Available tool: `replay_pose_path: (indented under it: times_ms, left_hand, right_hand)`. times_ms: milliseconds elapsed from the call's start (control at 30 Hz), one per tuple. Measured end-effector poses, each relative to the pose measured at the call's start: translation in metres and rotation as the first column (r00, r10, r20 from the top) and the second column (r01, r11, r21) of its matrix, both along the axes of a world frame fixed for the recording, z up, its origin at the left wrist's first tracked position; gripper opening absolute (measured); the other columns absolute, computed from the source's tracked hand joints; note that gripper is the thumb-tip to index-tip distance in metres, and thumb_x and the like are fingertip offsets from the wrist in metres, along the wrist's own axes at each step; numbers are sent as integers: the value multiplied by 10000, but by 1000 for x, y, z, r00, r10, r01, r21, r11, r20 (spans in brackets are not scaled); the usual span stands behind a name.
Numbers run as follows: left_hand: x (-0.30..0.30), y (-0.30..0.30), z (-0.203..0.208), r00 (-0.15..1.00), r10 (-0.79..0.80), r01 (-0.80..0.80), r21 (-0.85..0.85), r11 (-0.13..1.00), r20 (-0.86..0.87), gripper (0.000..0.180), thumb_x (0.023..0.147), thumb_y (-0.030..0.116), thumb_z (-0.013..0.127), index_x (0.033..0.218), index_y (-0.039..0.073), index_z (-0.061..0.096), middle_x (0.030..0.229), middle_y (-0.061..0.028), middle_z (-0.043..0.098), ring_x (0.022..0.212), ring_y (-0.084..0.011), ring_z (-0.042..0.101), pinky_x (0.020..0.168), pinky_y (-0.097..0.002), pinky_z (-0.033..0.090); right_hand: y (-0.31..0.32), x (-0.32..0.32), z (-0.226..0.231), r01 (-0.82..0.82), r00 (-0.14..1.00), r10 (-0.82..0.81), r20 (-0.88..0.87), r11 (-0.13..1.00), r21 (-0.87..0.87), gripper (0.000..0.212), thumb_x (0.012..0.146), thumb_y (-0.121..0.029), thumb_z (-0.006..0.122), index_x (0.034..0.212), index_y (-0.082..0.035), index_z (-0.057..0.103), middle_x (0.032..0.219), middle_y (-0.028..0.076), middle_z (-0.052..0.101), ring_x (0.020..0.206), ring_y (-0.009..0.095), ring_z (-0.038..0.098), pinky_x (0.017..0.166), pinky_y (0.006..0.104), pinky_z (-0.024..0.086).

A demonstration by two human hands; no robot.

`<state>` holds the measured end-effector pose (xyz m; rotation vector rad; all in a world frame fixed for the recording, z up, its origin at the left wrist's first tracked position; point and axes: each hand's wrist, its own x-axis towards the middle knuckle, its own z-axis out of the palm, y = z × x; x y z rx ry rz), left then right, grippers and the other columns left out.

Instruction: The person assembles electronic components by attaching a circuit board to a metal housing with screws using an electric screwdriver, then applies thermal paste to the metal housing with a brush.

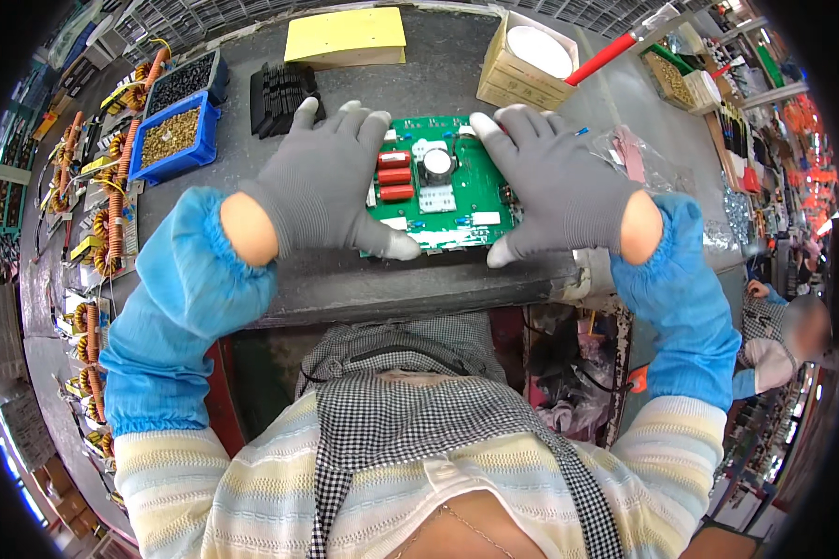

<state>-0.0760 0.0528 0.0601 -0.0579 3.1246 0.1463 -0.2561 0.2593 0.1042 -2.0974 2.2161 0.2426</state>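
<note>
Green board between two spread hands

Both hands gloved in grey with pale fingertips, blue sleeve covers on the forearms. Circuit board lies on the dark bench in front of me, between my hands.

Left hand: spread wide, thumb at the board's lower edge, forefinger by its upper left corner. Outermost fingertip close to a stack of flat black pieces.

Right hand: also wide, thumb by the lower right corner, forefinger at the upper edge. Whether either hand bears any of the board's weight, I cannot tell.

On the board: three red cylinders in a column toward the left; near the middle, a round white-topped part; white blocks near the corners.

Far left, a blue bin of small brass-coloured pieces, with a bin of black parts just behind. Ahead, a yellow folder-like item. Ahead and right, a cardboard box with something round and white in its top, a red handle beside it. Right of my right hand, clear plastic wrap. Farther right, a co-worker.
</note>
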Motion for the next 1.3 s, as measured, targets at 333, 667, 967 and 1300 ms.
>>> replay_pose_path:
  times_ms: [333, 667, 967, 1300]
  left_hand:
    - [-7, 9, 20, 983, 16, -2, -77, 997, 182, 1324, 576, 903, 663, 1380, -117, 410, 1314, -294, 557, 1276, -412, 546, 1179, -570, 261]
    - [-24, 7, 40, 943, 5, -14, 23, 1000, 333, 1027, 539, 798, 792, 1084, -51, 599, 936, -236, 707, 917, -400, 705, 892, -428, 535]
    - [-19, 17, 46, 942, 43, -24, -61, 998, 333, 1033, 569, 767, 809, 1139, -62, 576, 1007, -266, 694, 971, -429, 693, 856, -453, 558]
    - [-2, 7, 13, 998, 25, -26, 25, 999, 58, 1333, 625, 808, 740, 1458, -136, 303, 1436, -366, 441, 1386, -465, 422, 1156, -491, 344]
  right_hand:
    - [-9, 3, -1, 39, 999, -38, -29, 998, 57, 1247, 561, -618, 859, 1427, 139, 375, 1306, 248, 525, 1260, 376, 506, 1046, 427, 431]
    - [-28, 23, 19, 170, 985, -159, -59, 946, 276, 1236, 550, -478, 909, 1441, 151, 327, 1348, 276, 498, 1306, 397, 479, 1083, 405, 433]
    - [-24, 30, 21, 203, 979, -191, -70, 931, 302, 1240, 535, -485, 910, 1448, 124, 334, 1366, 266, 496, 1311, 392, 483, 1088, 409, 425]
    - [-11, 12, 13, 90, 996, -85, -34, 981, 173, 1322, 570, -556, 878, 1529, 79, 226, 1559, 289, 296, 1468, 411, 308, 1195, 441, 312]
